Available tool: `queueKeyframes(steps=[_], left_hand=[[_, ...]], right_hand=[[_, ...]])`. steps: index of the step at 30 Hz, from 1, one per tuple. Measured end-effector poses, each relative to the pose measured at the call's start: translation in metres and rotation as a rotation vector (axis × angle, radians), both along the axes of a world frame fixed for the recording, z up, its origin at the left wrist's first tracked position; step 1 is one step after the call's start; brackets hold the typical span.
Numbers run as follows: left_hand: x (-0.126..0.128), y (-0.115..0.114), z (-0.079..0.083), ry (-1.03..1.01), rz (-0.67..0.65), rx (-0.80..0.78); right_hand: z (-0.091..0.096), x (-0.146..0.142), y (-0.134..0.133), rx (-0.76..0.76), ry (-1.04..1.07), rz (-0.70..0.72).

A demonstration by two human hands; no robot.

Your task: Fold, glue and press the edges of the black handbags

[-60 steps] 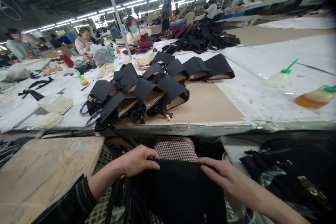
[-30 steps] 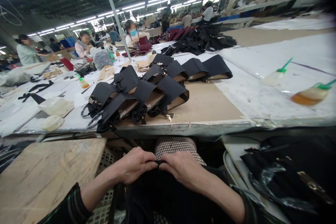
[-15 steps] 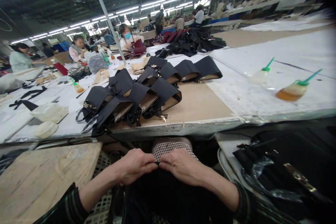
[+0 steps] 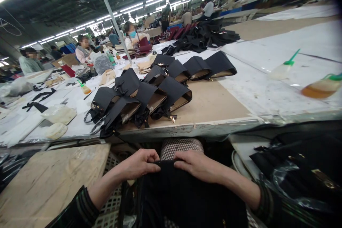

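A black bag (image 4: 187, 192) lies across my lap, its upper edge toward the table; its lower part merges with dark clothing. My left hand (image 4: 141, 164) pinches that edge at its left end, thumb and fingers closing on it. Further along the same edge, my right hand (image 4: 196, 165) grips with thumb below and fingers on top. Checked cloth (image 4: 181, 148) shows on my lap beyond the edge. On the table ahead stands a group of black handbags (image 4: 173, 94) with tan insides and gold fittings.
The worktable (image 4: 221, 103) edge runs just beyond my hands. Glue bottles with green nozzles (image 4: 283, 69) stand at right. A wooden board (image 4: 53, 181) lies to my left, over a plastic crate (image 4: 112, 185). More black bags (image 4: 299, 171) with gold hardware are at right. Co-workers (image 4: 132, 37) sit further back.
My hands have moved apart along the bag's edge, the right one shifting right. More of the bag shows between them. The whole view has swung slightly left.
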State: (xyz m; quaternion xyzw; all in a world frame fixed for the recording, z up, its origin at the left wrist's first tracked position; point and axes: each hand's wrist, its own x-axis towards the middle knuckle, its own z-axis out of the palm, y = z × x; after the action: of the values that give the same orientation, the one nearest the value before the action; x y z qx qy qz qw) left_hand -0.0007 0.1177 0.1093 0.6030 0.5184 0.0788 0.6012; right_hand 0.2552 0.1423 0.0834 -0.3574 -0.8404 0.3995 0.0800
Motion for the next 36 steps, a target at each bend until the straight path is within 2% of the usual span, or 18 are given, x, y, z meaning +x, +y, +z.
queueKeyframes(steps=[4,8,10,13,15,16,18,21,23,26,29,32,36], left_hand=[[0.003,0.001,0.001,0.012,-0.014,0.02],[0.008,0.0,0.005,0.151,-0.101,0.182],[0.008,-0.001,0.01,0.238,-0.125,0.266],[0.008,0.0,0.025,0.358,-0.135,0.41],[0.008,-0.001,0.038,0.413,-0.129,0.564],[0.008,-0.002,0.044,0.423,-0.118,0.68],[0.009,-0.007,0.051,0.405,-0.097,0.99],[0.014,-0.025,0.043,0.347,-0.164,1.415],[0.018,-0.041,0.028,0.345,-0.271,1.53],[0.022,-0.064,0.002,0.378,-0.4,1.587],[0.022,-0.078,-0.014,0.394,-0.463,1.611],[0.023,-0.083,-0.02,0.388,-0.448,1.551],[0.029,-0.085,-0.025,0.326,-0.329,1.55]], right_hand=[[-0.002,-0.006,-0.003,0.026,0.004,0.01],[0.007,-0.003,-0.003,0.108,-0.087,0.022],[0.016,0.012,0.003,0.074,-0.139,0.055],[0.033,0.049,0.01,-0.118,-0.143,0.09],[0.041,0.072,0.007,-0.15,-0.091,0.021],[0.044,0.081,0.002,-0.083,-0.063,-0.045],[0.046,0.094,-0.014,0.196,0.0,-0.201],[0.031,0.105,-0.047,0.655,0.141,-0.328],[0.01,0.109,-0.071,0.789,0.233,-0.324],[-0.032,0.111,-0.104,0.771,0.321,-0.338],[-0.067,0.108,-0.129,0.702,0.385,-0.444],[-0.081,0.106,-0.14,0.701,0.426,-0.575],[-0.083,0.11,-0.134,0.72,0.393,-0.653]])
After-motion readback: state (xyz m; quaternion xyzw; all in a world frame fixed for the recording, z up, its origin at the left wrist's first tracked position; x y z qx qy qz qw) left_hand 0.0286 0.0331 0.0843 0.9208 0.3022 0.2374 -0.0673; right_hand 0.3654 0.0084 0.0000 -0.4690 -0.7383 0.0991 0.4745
